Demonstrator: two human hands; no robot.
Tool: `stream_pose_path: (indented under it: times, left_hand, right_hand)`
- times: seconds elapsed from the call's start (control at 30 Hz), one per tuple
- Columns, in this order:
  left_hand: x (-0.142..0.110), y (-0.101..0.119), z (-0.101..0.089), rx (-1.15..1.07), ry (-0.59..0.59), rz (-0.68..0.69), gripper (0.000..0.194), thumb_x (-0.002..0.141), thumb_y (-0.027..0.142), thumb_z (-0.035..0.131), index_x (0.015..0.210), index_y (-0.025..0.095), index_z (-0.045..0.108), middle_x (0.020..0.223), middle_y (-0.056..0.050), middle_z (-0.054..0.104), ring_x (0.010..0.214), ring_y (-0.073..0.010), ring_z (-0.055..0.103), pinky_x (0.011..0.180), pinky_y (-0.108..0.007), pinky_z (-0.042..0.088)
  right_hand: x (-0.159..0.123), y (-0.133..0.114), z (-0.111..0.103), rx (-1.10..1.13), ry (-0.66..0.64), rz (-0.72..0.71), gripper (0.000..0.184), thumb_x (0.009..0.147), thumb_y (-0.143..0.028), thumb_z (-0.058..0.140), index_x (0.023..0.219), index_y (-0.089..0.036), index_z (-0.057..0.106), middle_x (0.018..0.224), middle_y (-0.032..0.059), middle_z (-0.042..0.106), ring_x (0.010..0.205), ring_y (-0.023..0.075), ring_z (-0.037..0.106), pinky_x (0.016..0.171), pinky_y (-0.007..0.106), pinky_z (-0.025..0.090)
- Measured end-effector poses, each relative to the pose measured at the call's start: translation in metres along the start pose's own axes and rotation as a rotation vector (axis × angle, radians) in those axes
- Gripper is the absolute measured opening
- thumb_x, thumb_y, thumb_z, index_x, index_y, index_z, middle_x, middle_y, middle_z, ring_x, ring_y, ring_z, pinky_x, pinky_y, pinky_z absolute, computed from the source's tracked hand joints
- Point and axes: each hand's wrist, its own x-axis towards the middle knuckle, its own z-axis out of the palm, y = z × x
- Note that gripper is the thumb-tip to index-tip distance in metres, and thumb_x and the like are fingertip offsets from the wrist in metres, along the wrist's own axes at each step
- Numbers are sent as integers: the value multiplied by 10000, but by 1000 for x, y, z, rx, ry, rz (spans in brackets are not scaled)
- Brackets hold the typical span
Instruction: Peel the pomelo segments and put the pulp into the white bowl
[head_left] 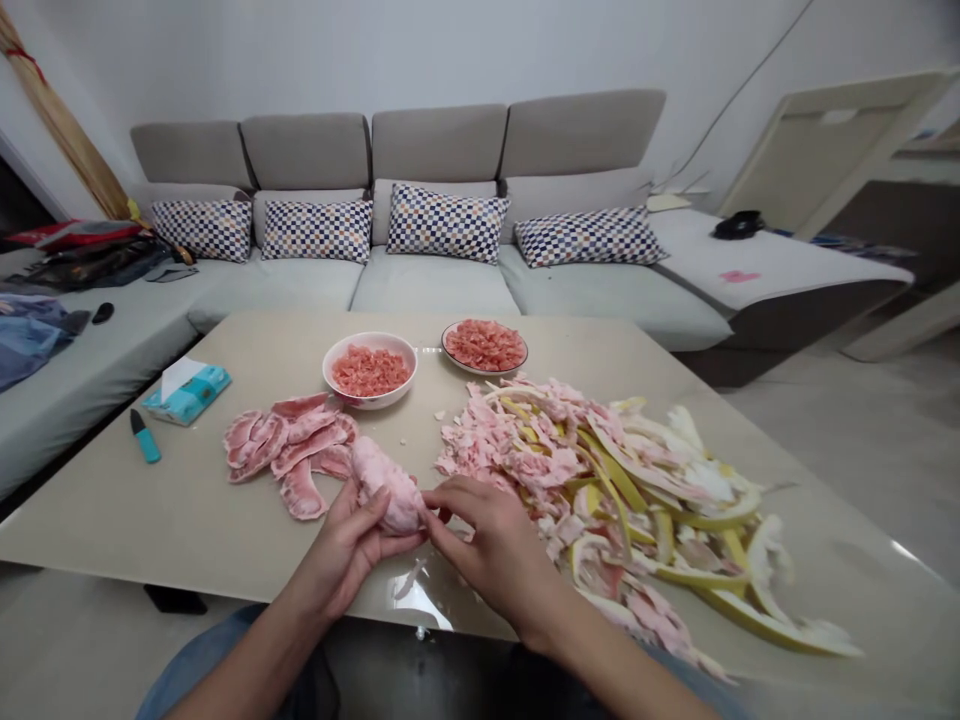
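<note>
A chunk of pink pomelo (384, 488), still covered in pale pith, rests in my left hand (352, 535) above the table's near edge. The fingers of that hand wrap round its lower side. My right hand (487, 535) pinches at the chunk's right end with thumb and forefinger; whether a bit of pith sits between the fingertips is too small to tell. Several pomelo segments (292, 440) lie piled just left of the chunk. To the right spreads a large heap of yellow-green peel (615, 480) and torn pink pith (487, 440).
Behind the segments stands a white bowl (370, 402) of red pulp, with a dark-rimmed plate (484, 372) of pulp to its right. A teal-handled knife (146, 438) and a tissue pack (187, 392) lie at the table's left. A grey sofa (435, 290) runs along the far side.
</note>
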Motion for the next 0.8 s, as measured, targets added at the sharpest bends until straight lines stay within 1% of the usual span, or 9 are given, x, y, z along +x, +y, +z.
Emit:
stream_pose_path:
  times: [0.13, 0.2, 0.27, 0.43, 0.53, 0.6, 0.67, 0.73, 0.8]
  left_hand:
    - [-1, -5, 4, 45, 29, 17, 492, 837, 236, 646, 1282, 196, 440, 1166, -134, 660, 1050, -286, 648, 881, -474, 533]
    - [-1, -6, 4, 49, 24, 9, 471, 843, 244, 641, 1271, 192, 451, 1171, -133, 658, 1056, -280, 644, 884, -460, 535]
    - [0, -6, 5, 38, 0, -3, 428, 856, 248, 624, 1249, 185, 466, 1178, -133, 654, 1061, -278, 642, 886, -457, 535]
    - [1, -5, 4, 3, -63, -94, 296, 884, 252, 581, 1151, 147, 506, 1143, -150, 659, 1049, -292, 644, 866, -484, 539]
    - [0, -4, 5, 11, -61, -124, 306, 882, 243, 583, 1162, 154, 495, 1161, -151, 646, 1025, -294, 652, 843, -505, 546]
    - [-1, -3, 5, 19, -43, -126, 367, 874, 234, 595, 1213, 167, 471, 1190, -151, 630, 1019, -293, 652, 843, -516, 543]
    - [-3, -3, 4, 12, -38, -119, 419, 873, 230, 596, 1259, 178, 442, 1209, -151, 620, 1027, -291, 649, 860, -520, 534]
    - [-4, -3, 3, -1, -48, -108, 441, 881, 228, 584, 1287, 187, 417, 1214, -151, 617, 1040, -291, 645, 880, -526, 523]
    - [-5, -3, 2, -6, -59, -92, 454, 880, 212, 582, 1297, 197, 402, 1209, -145, 621, 1056, -296, 639, 902, -534, 508]
  right_hand:
    - [-1, 4, 3, -252, 48, -48, 207, 877, -179, 509, 818, -169, 707, 728, 71, 671, 661, 163, 618, 612, 248, 443]
    - [-1, 6, 3, -306, 56, -61, 214, 868, -166, 506, 773, -162, 698, 704, 70, 669, 645, 162, 612, 606, 249, 429]
    - [0, 6, 2, -262, 56, -36, 193, 850, -154, 520, 770, -163, 696, 711, 63, 670, 653, 160, 611, 617, 248, 429]
    - [5, 3, -8, 10, 51, 140, 150, 787, -100, 567, 735, -182, 682, 685, 13, 660, 637, 137, 595, 632, 240, 439]
    - [8, 4, -15, 68, 87, 190, 157, 779, -95, 563, 714, -184, 674, 674, 2, 656, 622, 133, 587, 613, 242, 442]
    - [10, 6, -20, 99, 85, 196, 159, 795, -110, 557, 742, -185, 687, 690, 6, 670, 628, 133, 599, 610, 245, 455]
    - [11, 6, -23, 155, 35, 179, 163, 818, -137, 557, 828, -194, 709, 755, 12, 702, 655, 133, 625, 623, 244, 479]
    - [10, 6, -24, 191, -31, 137, 173, 825, -161, 575, 917, -210, 714, 830, 17, 721, 684, 132, 646, 643, 243, 502]
    - [7, 6, -22, 160, -61, 81, 181, 823, -176, 597, 958, -217, 711, 872, 29, 721, 715, 141, 657, 658, 247, 512]
